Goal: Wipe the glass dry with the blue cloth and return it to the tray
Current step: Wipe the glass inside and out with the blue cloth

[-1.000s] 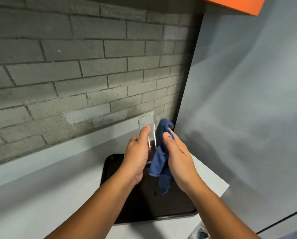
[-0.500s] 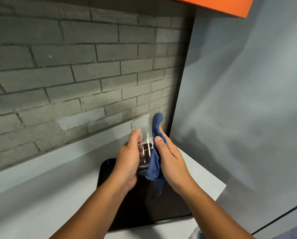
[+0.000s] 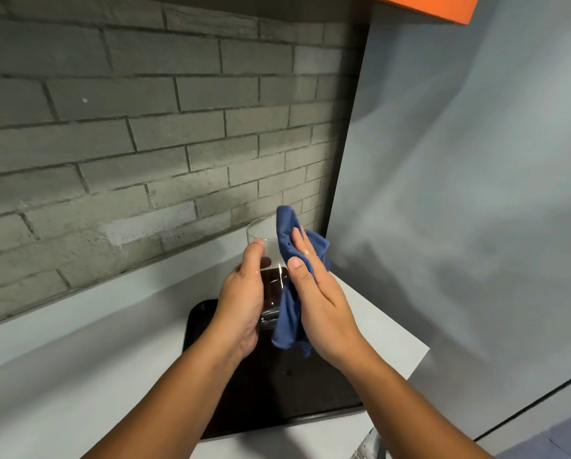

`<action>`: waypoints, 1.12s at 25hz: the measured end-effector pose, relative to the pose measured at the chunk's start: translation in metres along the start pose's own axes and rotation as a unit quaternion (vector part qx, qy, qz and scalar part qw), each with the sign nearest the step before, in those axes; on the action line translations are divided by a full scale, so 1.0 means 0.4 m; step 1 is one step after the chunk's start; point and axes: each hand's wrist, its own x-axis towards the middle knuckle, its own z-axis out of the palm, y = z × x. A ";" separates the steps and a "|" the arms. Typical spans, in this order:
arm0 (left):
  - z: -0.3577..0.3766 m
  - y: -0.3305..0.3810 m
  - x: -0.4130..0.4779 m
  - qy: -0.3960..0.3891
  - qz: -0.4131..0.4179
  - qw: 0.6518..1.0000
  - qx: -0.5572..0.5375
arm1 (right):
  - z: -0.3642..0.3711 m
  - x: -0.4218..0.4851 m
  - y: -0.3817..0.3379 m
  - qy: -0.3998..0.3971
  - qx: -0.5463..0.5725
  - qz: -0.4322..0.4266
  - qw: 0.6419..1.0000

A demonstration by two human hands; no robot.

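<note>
A clear drinking glass (image 3: 267, 246) is held upright in the air above a black tray (image 3: 277, 392). My left hand (image 3: 241, 303) wraps its left side, thumb near the rim. The blue cloth (image 3: 289, 293) lies against the glass's right side, its top corner rising past the rim and its tail hanging below. My right hand (image 3: 317, 303) presses the cloth flat on the glass with fingers stretched out. The lower part of the glass is hidden by both hands.
The tray lies on a white counter (image 3: 78, 376) that ends at its right edge near a grey side wall (image 3: 459, 193). A grey brick wall (image 3: 145, 144) stands behind. An orange cabinet (image 3: 443, 8) hangs overhead.
My right hand and the cloth have slid up along the glass, and the cloth's top now stands above the rim. The left hand keeps the same hold.
</note>
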 end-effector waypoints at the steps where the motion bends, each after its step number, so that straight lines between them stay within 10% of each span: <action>1: -0.002 -0.004 0.003 0.004 0.005 1.000 0.002 | -0.003 0.005 0.001 0.004 0.026 0.017 1.000; 28: -0.020 -0.015 -0.012 -0.040 0.045 0.998 0.029 | -0.008 -0.008 -0.003 0.021 0.105 0.052 0.993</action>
